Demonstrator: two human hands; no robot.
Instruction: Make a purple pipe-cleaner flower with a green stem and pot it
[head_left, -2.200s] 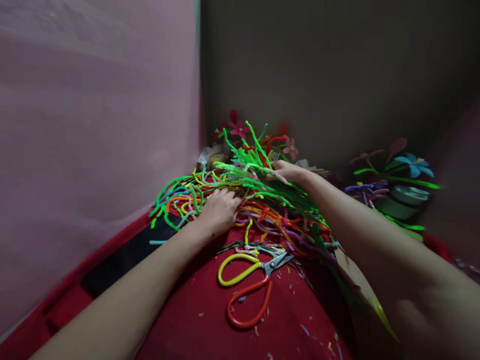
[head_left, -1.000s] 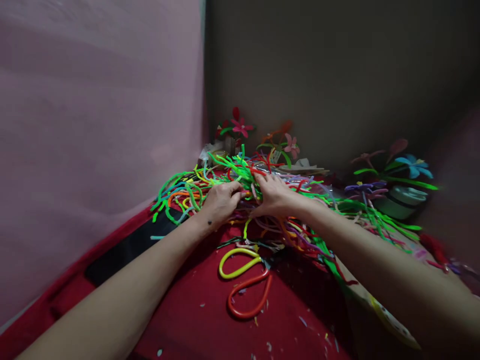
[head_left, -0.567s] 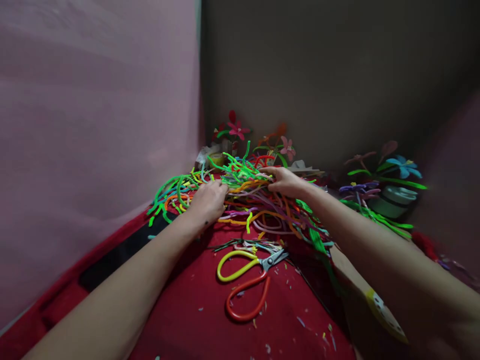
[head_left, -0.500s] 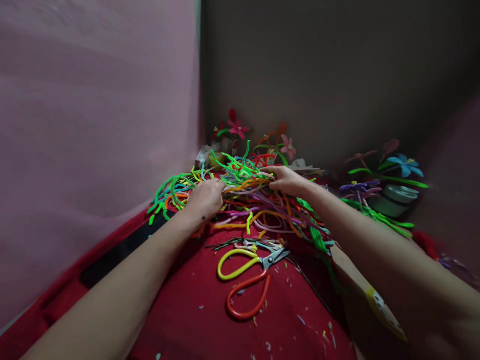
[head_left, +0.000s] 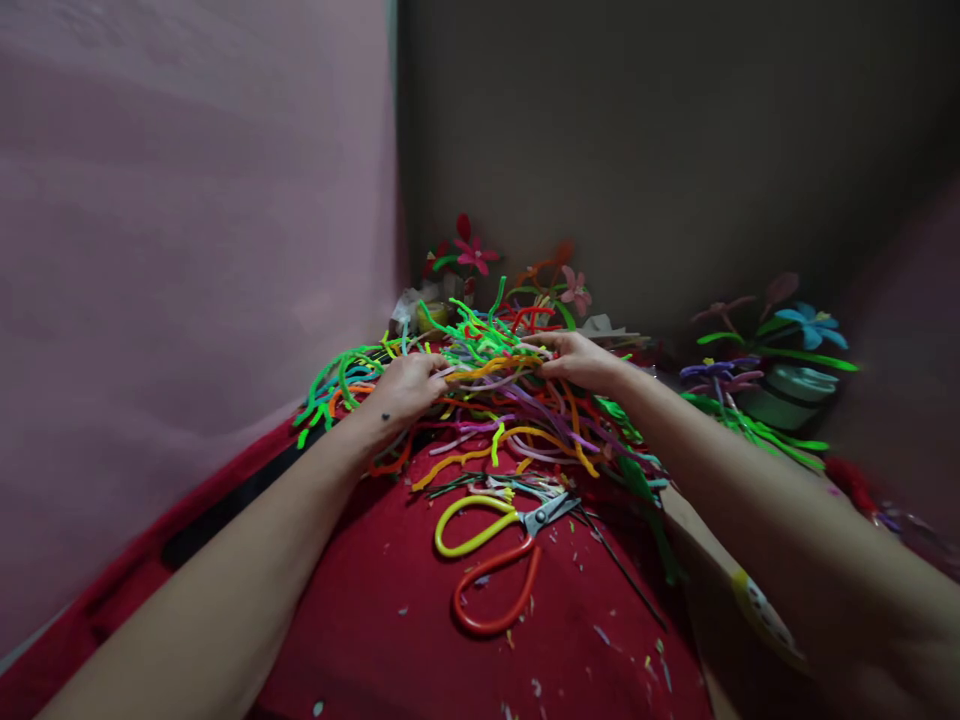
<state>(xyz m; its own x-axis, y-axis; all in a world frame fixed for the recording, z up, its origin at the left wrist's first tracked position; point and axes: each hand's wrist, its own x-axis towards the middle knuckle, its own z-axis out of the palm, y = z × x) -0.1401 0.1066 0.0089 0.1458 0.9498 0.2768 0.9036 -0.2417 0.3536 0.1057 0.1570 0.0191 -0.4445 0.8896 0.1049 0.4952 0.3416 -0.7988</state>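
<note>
A tangled heap of pipe cleaners [head_left: 502,400] in green, orange, pink, purple and red lies on a red cloth [head_left: 420,630]. My left hand [head_left: 405,385] grips a bundle of them at the heap's left side. My right hand [head_left: 581,358] holds the same bundle at its right end, fingers curled on the strands. Between the two hands the strands are lifted a little above the cloth. Scissors [head_left: 499,555] with one yellow and one red handle lie closed on the cloth, nearer to me than the heap.
Finished pipe-cleaner flowers [head_left: 472,255] stand in the far corner against the pink wall and the dark wall. More flowers sit in a pale pot [head_left: 787,390] at the right. Small clippings litter the cloth. A cardboard strip [head_left: 742,590] lies under my right forearm.
Both hands moved from pressing into the heap's middle to holding a bundle apart. The bundle has risen slightly and loose strands have slid toward the scissors.
</note>
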